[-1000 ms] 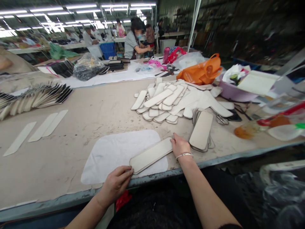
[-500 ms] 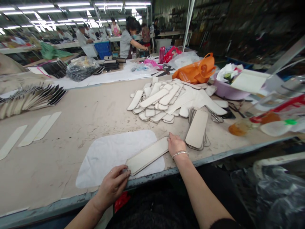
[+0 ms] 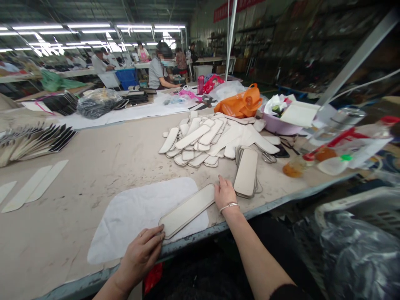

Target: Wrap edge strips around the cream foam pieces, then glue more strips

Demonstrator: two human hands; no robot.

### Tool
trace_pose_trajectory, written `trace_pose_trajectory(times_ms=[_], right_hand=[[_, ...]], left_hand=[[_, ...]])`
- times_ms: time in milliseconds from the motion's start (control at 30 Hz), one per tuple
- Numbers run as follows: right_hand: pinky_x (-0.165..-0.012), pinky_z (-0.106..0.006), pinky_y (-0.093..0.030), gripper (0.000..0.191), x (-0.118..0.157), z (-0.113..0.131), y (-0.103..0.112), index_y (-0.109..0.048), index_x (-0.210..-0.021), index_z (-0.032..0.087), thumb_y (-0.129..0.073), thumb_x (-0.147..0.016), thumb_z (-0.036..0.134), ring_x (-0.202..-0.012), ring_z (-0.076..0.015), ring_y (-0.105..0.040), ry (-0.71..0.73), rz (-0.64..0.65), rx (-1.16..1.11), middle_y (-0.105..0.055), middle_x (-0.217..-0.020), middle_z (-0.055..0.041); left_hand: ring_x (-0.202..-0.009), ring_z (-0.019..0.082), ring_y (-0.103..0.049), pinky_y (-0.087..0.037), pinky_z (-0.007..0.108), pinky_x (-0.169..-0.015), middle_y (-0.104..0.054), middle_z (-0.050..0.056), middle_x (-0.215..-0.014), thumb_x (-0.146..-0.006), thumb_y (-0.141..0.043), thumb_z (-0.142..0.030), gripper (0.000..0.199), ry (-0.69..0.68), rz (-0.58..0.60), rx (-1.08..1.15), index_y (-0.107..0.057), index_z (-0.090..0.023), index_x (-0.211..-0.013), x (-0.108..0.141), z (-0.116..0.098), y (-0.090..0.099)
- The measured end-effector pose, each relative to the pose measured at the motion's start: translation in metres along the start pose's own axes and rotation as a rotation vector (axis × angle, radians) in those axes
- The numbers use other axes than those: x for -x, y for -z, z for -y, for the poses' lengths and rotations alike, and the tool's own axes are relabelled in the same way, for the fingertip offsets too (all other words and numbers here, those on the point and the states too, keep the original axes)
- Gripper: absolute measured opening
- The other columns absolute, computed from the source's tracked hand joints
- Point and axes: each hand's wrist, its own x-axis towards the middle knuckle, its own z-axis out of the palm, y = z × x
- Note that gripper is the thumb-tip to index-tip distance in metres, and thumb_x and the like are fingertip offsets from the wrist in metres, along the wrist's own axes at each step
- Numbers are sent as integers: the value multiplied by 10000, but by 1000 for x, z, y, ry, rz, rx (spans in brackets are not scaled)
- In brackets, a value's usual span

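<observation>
Head view: one pale round-ended strip point(image 3: 187, 211), over a white sheet point(image 3: 125, 216) near the worktop's point(image 3: 118, 156) edge.
Step in hand, we judge: steadying the strip; the next move calls for level ends. Left hand point(image 3: 143, 249): fingers together, pinched on the near end. Right hand point(image 3: 225, 195): touching the far end; how closed, we cannot tell.

The pale strip point(image 3: 187, 211) is seen smooth and matt, the white sheet point(image 3: 131, 216) creased like cloth; the counter point(image 3: 118, 162) is edged with scuffed metal, the grey bag point(image 3: 359, 254) made of glossy plastic.
</observation>
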Motion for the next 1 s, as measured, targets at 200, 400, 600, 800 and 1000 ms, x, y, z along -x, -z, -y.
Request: trace_pose_trajectory(times_ms=[200, 400, 600, 800, 1000], right_hand=[[-1046, -399, -287, 535, 27, 30, 15, -392, -1328, 32, -369, -904, 357, -1243, -267, -350, 290, 12, -16, -442, -1315, -196], [-1123, -399, -105, 709, 84, 80, 10, -234, -1414, 147, -309, -867, 592, -1367, -195, -124, 792, 502, -123, -238, -1478, -70], [-1122, -370, -48, 727, 77, 66, 9, -238, -1412, 118, -225, -873, 606, -1375, -175, -81, 642, 549, -59, -176, -1492, -79], [-1118, -371, -63, 790, 52, 31, 12, -203, -1422, 109, -181, -849, 653, -1378, -182, -65, 460, 517, 49, -118, -1500, -74], [-1115, -385, -70, 772, 42, 13, 0, -194, -1421, 84, -210, -859, 613, -1378, -205, -64, 356, 465, 191, -120, -1499, -91]], left_hand=[[-974, 194, -587, -517, 315, -811, -609, 112, -1108, -821, -519, -134, 248, -12, -16, -16, -606, -192, -1046, -2, -2, 1], [-1004, 196, -583, -521, 304, -833, -598, 112, -1125, -818, -528, -143, 258, -10, -12, -9, -603, -187, -1061, -1, -1, -2], [-996, 192, -587, -522, 302, -832, -599, 108, -1123, -822, -530, -149, 259, -8, 4, -27, -598, -195, -1068, -3, -2, -1], [-997, 188, -579, -512, 306, -829, -592, 108, -1133, -824, -532, -140, 273, -11, 13, -23, -587, -195, -1086, -3, -1, -1], [-964, 198, -554, -478, 360, -822, -579, 114, -1096, -826, -516, -128, 219, 59, 2, -18, -622, -186, -1009, -6, -12, 3]])
